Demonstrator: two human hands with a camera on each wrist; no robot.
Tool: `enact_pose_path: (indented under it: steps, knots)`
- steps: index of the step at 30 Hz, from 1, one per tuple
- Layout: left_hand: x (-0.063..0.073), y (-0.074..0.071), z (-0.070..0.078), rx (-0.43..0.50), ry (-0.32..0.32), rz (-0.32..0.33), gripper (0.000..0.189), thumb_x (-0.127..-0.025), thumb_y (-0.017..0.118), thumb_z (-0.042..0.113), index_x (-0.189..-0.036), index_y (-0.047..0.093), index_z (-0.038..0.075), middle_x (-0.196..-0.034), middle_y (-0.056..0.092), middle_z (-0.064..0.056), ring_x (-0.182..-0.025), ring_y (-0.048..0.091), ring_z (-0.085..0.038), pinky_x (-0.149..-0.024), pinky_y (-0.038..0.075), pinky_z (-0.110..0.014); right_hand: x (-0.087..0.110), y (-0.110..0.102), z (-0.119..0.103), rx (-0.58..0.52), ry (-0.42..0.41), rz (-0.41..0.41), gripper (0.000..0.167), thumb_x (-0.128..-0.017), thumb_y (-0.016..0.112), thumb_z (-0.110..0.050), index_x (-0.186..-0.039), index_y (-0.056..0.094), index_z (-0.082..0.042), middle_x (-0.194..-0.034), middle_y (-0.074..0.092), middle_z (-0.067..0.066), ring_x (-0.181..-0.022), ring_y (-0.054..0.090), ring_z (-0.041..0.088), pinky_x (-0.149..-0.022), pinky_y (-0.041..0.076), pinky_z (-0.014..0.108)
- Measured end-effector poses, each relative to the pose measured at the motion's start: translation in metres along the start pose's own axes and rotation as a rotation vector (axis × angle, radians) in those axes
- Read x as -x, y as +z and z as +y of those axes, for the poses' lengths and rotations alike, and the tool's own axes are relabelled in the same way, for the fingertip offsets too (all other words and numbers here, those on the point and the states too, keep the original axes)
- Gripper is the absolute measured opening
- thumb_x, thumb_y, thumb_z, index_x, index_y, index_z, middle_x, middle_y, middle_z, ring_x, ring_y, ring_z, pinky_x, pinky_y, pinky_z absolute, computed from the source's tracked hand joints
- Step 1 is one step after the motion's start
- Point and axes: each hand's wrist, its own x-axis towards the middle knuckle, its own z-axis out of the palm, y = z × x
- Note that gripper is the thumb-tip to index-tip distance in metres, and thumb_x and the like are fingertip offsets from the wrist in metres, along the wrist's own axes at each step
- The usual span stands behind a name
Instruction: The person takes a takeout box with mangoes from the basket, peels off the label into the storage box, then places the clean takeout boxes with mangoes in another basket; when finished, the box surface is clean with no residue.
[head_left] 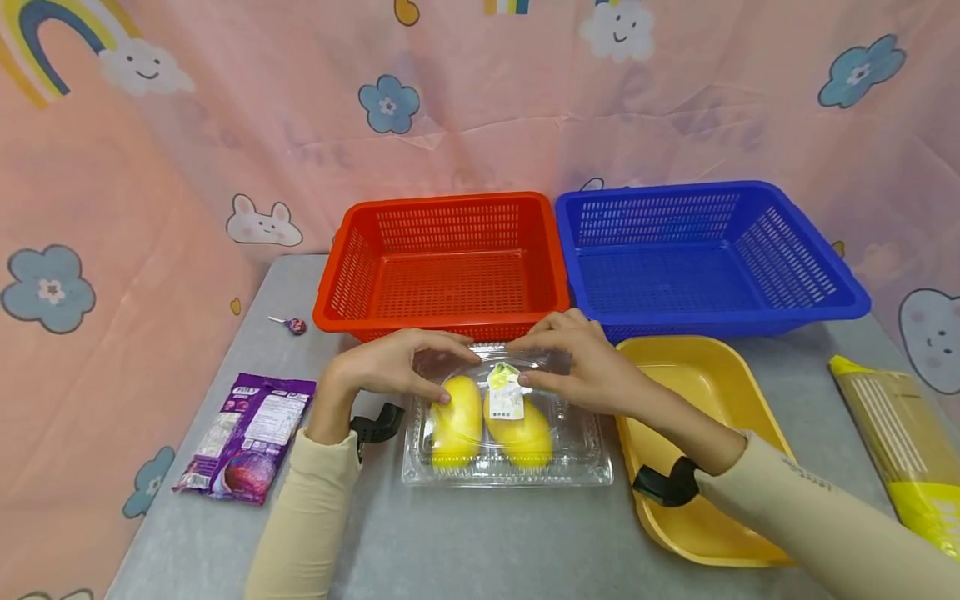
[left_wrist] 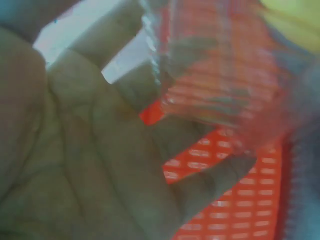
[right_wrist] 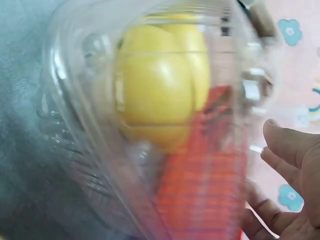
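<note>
A clear plastic clamshell box [head_left: 510,473] lies on the grey table with two yellow mangoes [head_left: 456,421] inside. A white and yellow label [head_left: 506,400] is stuck on its lid. At the box's far left corner is my left hand [head_left: 386,362], thumb over the lid; in the left wrist view its fingers [left_wrist: 200,192] stretch along the plastic. My right hand [head_left: 581,360] hovers over the far right part, thumb near the label. The right wrist view shows its fingers [right_wrist: 285,172] loosely bent beside the blurred box, with nothing between them.
Behind the box stand a red basket [head_left: 442,323] and a blue basket [head_left: 712,317]. Right of it is a yellow tray [head_left: 693,537], under my right forearm. A purple packet [head_left: 251,437] and a lollipop [head_left: 296,326] lie left; a yellow-ended packet [head_left: 896,433] lies far right.
</note>
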Motion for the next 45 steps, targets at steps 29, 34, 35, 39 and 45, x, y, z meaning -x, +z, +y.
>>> enact_pose_path:
  steps: [29, 34, 35, 39, 45]
  knots:
    - [-0.007, 0.002, -0.014, 0.168, -0.039, -0.024, 0.059, -0.08, 0.086, 0.009, -0.135, 0.065, 0.013, -0.141, 0.062, -0.003, -0.129, 0.054, -0.021, -0.115, 0.043, -0.043, -0.009, 0.025, 0.007, -0.156, 0.062, 0.085, 0.013, -0.087, 0.079, -0.01, -0.088, 0.08, -0.023, -0.105, 0.066, 0.0, -0.106, 0.041, 0.022, -0.088, 0.018, 0.044]
    - [-0.008, 0.002, -0.013, 0.189, -0.039, -0.028, 0.059, -0.08, 0.085, 0.006, -0.135, 0.065, 0.011, -0.141, 0.063, -0.005, -0.13, 0.055, -0.022, -0.117, 0.042, -0.045, -0.004, 0.012, 0.012, -0.3, 0.08, 0.037, 0.012, -0.092, 0.073, -0.009, -0.095, 0.079, -0.019, -0.105, 0.068, 0.0, -0.108, 0.046, 0.02, -0.091, 0.031, 0.044]
    - [-0.007, 0.002, -0.013, 0.191, -0.039, -0.028, 0.059, -0.08, 0.085, 0.006, -0.135, 0.065, 0.011, -0.141, 0.063, -0.006, -0.131, 0.055, -0.023, -0.118, 0.041, -0.045, -0.002, 0.01, 0.012, -0.323, 0.091, 0.033, 0.012, -0.093, 0.072, -0.009, -0.096, 0.079, -0.019, -0.104, 0.068, -0.001, -0.108, 0.048, 0.019, -0.091, 0.034, 0.044]
    - [-0.007, 0.002, -0.013, 0.186, -0.045, -0.029, 0.059, -0.08, 0.085, 0.006, -0.135, 0.065, 0.012, -0.14, 0.063, -0.004, -0.13, 0.055, -0.022, -0.117, 0.042, -0.044, 0.007, 0.001, 0.013, -0.432, 0.138, 0.024, 0.008, -0.096, 0.069, -0.009, -0.1, 0.077, -0.01, -0.099, 0.067, 0.0, -0.099, 0.054, 0.019, -0.088, 0.045, 0.037]
    - [-0.007, 0.003, -0.014, 0.174, -0.038, -0.026, 0.058, -0.08, 0.085, 0.006, -0.135, 0.066, 0.012, -0.139, 0.064, -0.004, -0.13, 0.055, -0.021, -0.116, 0.043, -0.044, 0.025, -0.029, 0.015, -0.475, 0.2, 0.017, 0.011, -0.1, 0.065, -0.012, -0.106, 0.073, -0.006, -0.094, 0.066, -0.001, -0.084, 0.059, 0.021, -0.071, 0.05, 0.024]
